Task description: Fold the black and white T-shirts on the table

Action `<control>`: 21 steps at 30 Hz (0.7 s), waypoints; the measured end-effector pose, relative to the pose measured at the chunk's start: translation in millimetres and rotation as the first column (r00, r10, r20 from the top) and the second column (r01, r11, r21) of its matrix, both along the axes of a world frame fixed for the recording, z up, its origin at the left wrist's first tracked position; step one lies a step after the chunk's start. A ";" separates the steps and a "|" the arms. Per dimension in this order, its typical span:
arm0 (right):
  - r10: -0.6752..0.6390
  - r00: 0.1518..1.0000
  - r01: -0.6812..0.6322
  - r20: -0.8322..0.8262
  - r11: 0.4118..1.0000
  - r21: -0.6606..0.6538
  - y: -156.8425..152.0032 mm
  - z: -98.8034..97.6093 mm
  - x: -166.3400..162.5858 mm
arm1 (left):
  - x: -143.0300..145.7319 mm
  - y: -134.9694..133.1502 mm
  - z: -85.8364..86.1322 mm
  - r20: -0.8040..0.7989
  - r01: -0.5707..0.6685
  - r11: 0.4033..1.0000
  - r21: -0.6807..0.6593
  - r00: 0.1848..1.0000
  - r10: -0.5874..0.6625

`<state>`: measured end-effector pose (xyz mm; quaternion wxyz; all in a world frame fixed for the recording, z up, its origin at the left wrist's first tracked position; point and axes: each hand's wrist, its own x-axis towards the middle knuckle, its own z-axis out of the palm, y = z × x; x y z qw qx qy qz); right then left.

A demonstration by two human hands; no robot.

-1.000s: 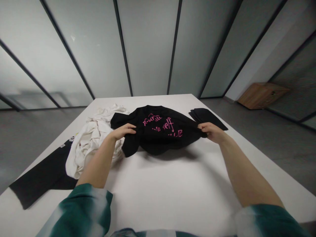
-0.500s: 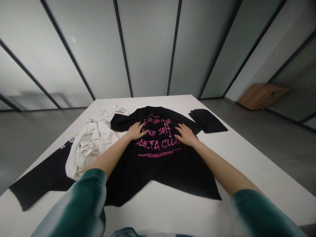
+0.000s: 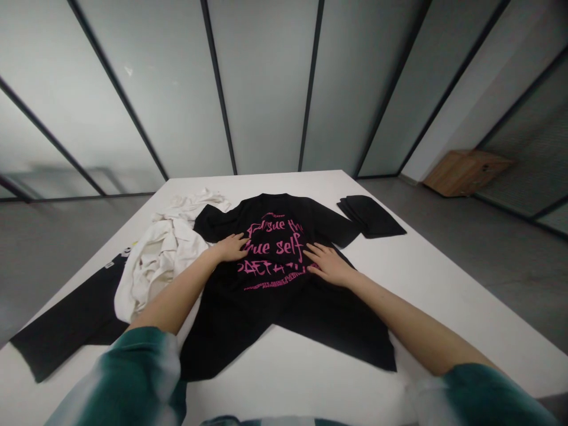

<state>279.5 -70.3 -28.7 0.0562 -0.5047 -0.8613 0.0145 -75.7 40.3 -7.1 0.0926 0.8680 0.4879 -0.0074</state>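
Note:
A black T-shirt (image 3: 266,307) with pink lettering lies spread on the white table, its collar toward the far edge and its hem toward me. The hem rises in an inverted V at the middle. My left hand (image 3: 231,247) lies open on the shirt at the left of the lettering, fingers stretched out. Across from it, my right hand (image 3: 328,264) rests open on the right part of the print and covers some letters. Both palms face down on the cloth.
On the left are a crumpled white garment (image 3: 160,260) and a black garment (image 3: 75,313) partly under it. Folded black cloth (image 3: 373,216) sits at the far right of the white table (image 3: 444,296). A wooden cabinet (image 3: 465,171) stands on the floor beyond.
Both hands have slid toward me over the shirt. The upper lettering now shows more fully, and the shirt's top and right sleeve have shifted slightly.

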 end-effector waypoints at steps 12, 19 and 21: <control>-0.310 0.921 0.337 -0.238 0.938 0.082 57.0 38.9 -12.6 | 43.3 -3.2 36.7 -0.039 -0.052 0.980 0.192 0.997 0.060; -0.798 0.590 0.807 -0.122 0.589 0.045 91.1 29.9 54.3 | 38.1 6.5 -15.9 0.073 -0.158 0.975 0.156 0.986 0.148; -0.815 0.578 0.816 -0.041 0.577 0.022 92.1 26.5 75.1 | 35.6 7.2 -20.2 0.092 -0.155 0.974 0.164 0.986 0.142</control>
